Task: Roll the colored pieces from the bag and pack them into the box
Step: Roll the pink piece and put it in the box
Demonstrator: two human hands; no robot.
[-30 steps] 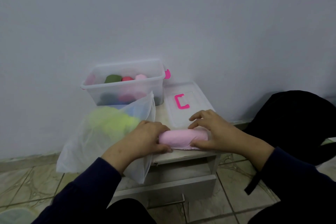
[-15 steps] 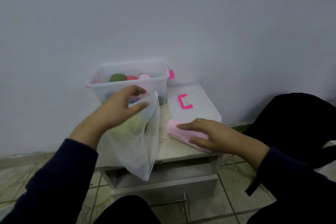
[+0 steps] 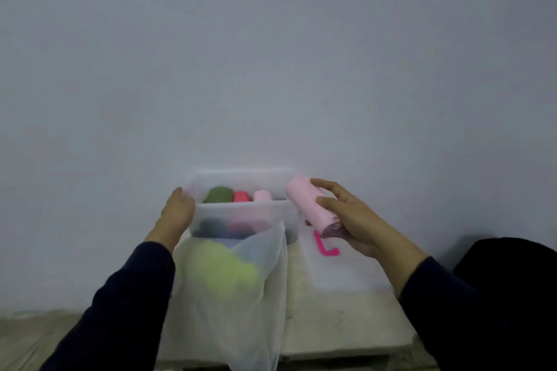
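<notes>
Wall fills the view above a small table. The bag slumps in front, yellow-green inside. Behind it sits the clear box, rolls already in it, lid alongside. Left hand presses flat against the box's end. Right hand grasps the pink roll by the box's right rim.

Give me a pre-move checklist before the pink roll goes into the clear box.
1. Rolled pink piece gripped in right hand: ok.
2. Clear plastic box open, its clear lid lying to the right: ok.
3. Left hand steadying the box's left end: ok.
4. Free room in the box beside the green, red and pink rolls: cannot tell.
5. Roll staying wound, no loose end: cannot tell.
</notes>
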